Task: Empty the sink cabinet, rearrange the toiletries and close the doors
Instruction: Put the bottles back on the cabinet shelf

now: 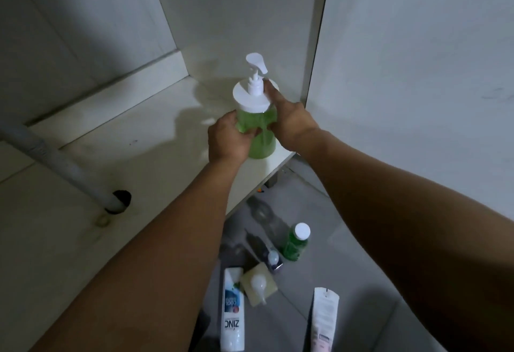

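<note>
A clear pump bottle of green liquid (262, 145) with a white pump head stands upright on the cabinet floor (155, 140) near its front right corner. My left hand (229, 140) grips the bottle's left side. My right hand (292, 123) holds the right side, with the index finger stretched up onto the white cap. On the tiled floor below stand a small green bottle with a white cap (296, 243), a white ZINC shampoo bottle (233, 310), a square pale pump bottle (258, 285), a small dark bottle (274, 261) and a white tube (324, 321).
A grey drain pipe (55, 162) slants down from the left into a hole in the cabinet floor. The cabinet's right side panel (317, 45) stands just right of the pump bottle. A white open door or wall (417, 73) fills the right side.
</note>
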